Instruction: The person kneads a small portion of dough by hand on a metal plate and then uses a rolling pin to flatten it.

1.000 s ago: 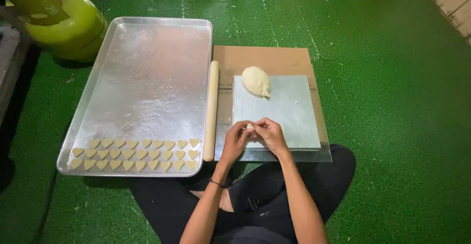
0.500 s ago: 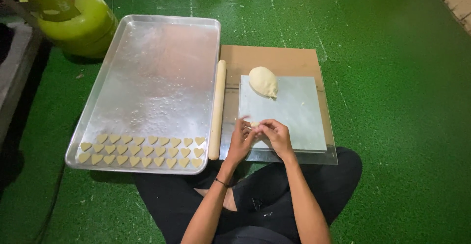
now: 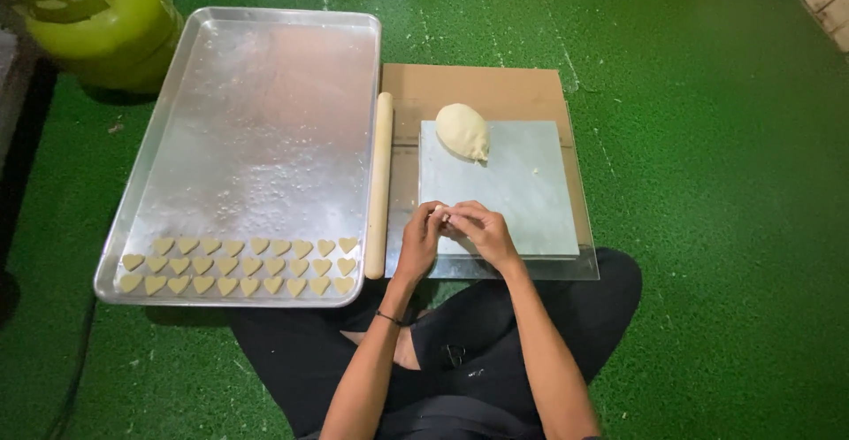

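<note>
Fingers [image 3: 439, 218] of both hands meet over the near edge of the grey slab [image 3: 522, 201], curled in narrow and pinching a small bit of dough [image 3: 439, 211] between their tips; most of that bit is hidden by them. On one side the left hand [image 3: 420, 241] closes on it, on the other the right hand [image 3: 478, 232], and the two touch. Beyond the fingers, at the far corner of the slab, lies the pale dough lump [image 3: 462, 131], well apart from them. Just beside the left hand a wooden rolling pin [image 3: 380, 183] lies along the slab's edge. Past it sits a metal baking tray [image 3: 256, 86], with two rows of heart-shaped dough pieces [image 3: 239, 265] at its near end. Under the slab lies brown cardboard [image 3: 478, 86] on the green floor [image 3: 707, 183]. Far left of the fingers stands a green gas cylinder [image 3: 97, 24], its label too blurred to tell.
</note>
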